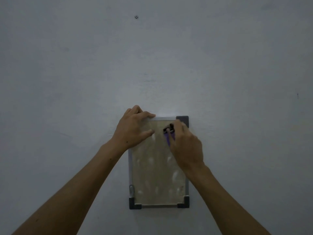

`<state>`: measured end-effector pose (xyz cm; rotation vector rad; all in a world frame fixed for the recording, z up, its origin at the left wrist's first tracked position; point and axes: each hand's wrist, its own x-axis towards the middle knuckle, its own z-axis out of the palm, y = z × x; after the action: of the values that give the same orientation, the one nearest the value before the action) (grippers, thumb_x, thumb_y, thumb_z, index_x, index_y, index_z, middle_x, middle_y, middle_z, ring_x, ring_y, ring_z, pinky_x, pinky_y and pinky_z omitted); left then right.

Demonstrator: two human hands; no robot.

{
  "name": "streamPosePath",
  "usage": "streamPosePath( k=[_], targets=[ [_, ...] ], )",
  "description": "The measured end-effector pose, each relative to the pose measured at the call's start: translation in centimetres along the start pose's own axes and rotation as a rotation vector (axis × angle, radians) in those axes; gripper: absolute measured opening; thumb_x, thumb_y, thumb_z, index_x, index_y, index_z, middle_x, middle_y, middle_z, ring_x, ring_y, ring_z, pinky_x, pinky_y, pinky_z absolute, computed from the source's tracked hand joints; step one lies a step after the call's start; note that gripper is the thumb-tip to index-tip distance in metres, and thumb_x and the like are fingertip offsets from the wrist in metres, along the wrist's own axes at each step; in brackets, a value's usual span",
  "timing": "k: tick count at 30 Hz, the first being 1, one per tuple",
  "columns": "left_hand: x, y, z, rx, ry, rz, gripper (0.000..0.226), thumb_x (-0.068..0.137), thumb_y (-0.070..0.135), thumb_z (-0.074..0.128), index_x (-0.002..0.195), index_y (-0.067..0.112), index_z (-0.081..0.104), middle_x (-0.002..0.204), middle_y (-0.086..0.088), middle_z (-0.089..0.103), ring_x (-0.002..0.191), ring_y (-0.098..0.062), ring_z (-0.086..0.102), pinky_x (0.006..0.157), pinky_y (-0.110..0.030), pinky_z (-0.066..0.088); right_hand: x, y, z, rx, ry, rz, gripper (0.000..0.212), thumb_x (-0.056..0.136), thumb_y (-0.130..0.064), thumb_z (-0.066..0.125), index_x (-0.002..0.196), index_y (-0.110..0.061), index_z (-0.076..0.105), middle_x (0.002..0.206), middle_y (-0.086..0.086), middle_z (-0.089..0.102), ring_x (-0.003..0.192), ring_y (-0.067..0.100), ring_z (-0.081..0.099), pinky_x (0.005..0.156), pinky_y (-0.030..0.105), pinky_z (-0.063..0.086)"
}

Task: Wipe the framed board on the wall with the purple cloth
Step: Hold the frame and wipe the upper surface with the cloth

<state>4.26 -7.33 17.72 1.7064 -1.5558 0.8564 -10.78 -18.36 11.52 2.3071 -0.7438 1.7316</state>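
A small framed board (157,177) hangs upright on the wall, with a silver frame, dark corner caps and a smeared pale surface. My left hand (133,128) grips its top left corner, fingers over the top edge and thumb on the surface. My right hand (184,145) presses a purple cloth (167,139) with a dark part against the upper right of the board. Most of the cloth is hidden under my fingers.
The wall (67,82) around the board is plain grey-white. A small screw or anchor (136,17) sits high on the wall above the board. A small silver clip (131,189) is on the board's lower left frame.
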Motion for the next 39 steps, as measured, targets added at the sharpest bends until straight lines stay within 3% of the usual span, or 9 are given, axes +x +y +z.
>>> streamPosePath(
  k=[3,7,12,16,19,23,27,31,39],
  targets=[
    [0.0,0.2,0.0,-0.006,-0.005,0.002,0.052,0.081,0.042,0.075,0.131,0.029,0.062,0.101,0.006,0.044,0.097,-0.009,0.041,0.082,-0.02,0.033,0.6,1.7,-0.9,0.073,0.136,0.21,0.022,0.104,-0.029,0.051,0.114,-0.01,0.051,0.097,0.011,0.064,0.074,0.031,0.066,0.057,0.04,0.056],
    [0.0,0.0,0.1,-0.004,0.007,-0.002,0.052,0.081,0.041,0.076,0.129,0.029,0.062,0.101,0.006,0.045,0.096,-0.009,0.041,0.08,-0.02,0.032,-0.6,0.5,-0.1,-0.025,0.023,-0.018,0.021,0.104,-0.023,0.054,0.116,-0.007,0.055,0.099,0.011,0.065,0.062,0.024,0.064,0.05,0.036,0.056],
    [0.0,-0.1,0.2,-0.008,0.015,-0.001,0.052,0.08,0.041,0.076,0.129,0.03,0.063,0.102,0.007,0.046,0.096,-0.009,0.041,0.08,-0.02,0.032,0.4,2.2,-0.8,0.049,0.088,0.143,0.022,0.103,-0.024,0.054,0.117,-0.007,0.053,0.098,0.011,0.064,0.069,0.028,0.065,0.054,0.039,0.056],
    [0.0,-0.2,0.3,-0.006,0.021,-0.003,0.051,0.08,0.041,0.076,0.128,0.029,0.063,0.101,0.006,0.045,0.096,-0.009,0.041,0.08,-0.02,0.033,0.2,1.9,-0.9,-0.075,-0.029,-0.105,0.022,0.104,-0.025,0.052,0.117,-0.008,0.055,0.097,0.009,0.064,0.059,0.022,0.06,0.047,0.033,0.052],
    [0.0,-0.1,0.5,-0.008,0.029,-0.01,0.051,0.08,0.042,0.076,0.128,0.03,0.063,0.101,0.006,0.046,0.097,-0.01,0.041,0.081,-0.021,0.034,1.5,3.0,-2.0,-0.006,0.055,0.012,0.021,0.103,-0.028,0.053,0.111,-0.009,0.053,0.095,0.01,0.063,0.066,0.027,0.063,0.051,0.038,0.055],
    [0.0,0.1,0.4,-0.007,0.025,-0.008,0.051,0.079,0.041,0.077,0.128,0.029,0.063,0.101,0.006,0.046,0.097,-0.01,0.041,0.08,-0.021,0.034,0.3,2.5,-1.7,-0.107,-0.052,-0.166,0.022,0.103,-0.025,0.054,0.117,-0.008,0.055,0.096,0.009,0.063,0.056,0.024,0.06,0.045,0.034,0.052],
    [0.0,0.1,0.5,-0.009,0.027,-0.012,0.052,0.08,0.042,0.076,0.128,0.029,0.063,0.101,0.006,0.045,0.098,-0.011,0.041,0.082,-0.021,0.035,0.8,3.5,-2.2,-0.054,0.015,-0.046,0.019,0.103,-0.025,0.054,0.109,-0.008,0.054,0.091,0.008,0.061,0.056,0.026,0.059,0.044,0.034,0.05],
    [-0.1,0.1,0.3,-0.006,0.018,-0.01,0.052,0.08,0.042,0.076,0.128,0.029,0.063,0.1,0.007,0.044,0.097,-0.01,0.04,0.081,-0.021,0.034,0.8,3.1,-2.3,-0.168,-0.095,-0.209,0.02,0.101,-0.024,0.055,0.115,-0.01,0.054,0.096,0.006,0.063,0.054,0.025,0.058,0.043,0.029,0.042],
    [-0.1,0.1,0.4,-0.009,0.031,-0.011,0.051,0.08,0.041,0.076,0.127,0.029,0.063,0.1,0.007,0.044,0.097,-0.01,0.041,0.081,-0.022,0.034,1.4,3.7,-3.6,-0.227,-0.193,-0.352,0.032,0.1,-0.034,0.044,0.121,-0.012,0.052,0.1,0.005,0.062,0.058,0.026,0.063,0.046,0.034,0.05]
  ],
)
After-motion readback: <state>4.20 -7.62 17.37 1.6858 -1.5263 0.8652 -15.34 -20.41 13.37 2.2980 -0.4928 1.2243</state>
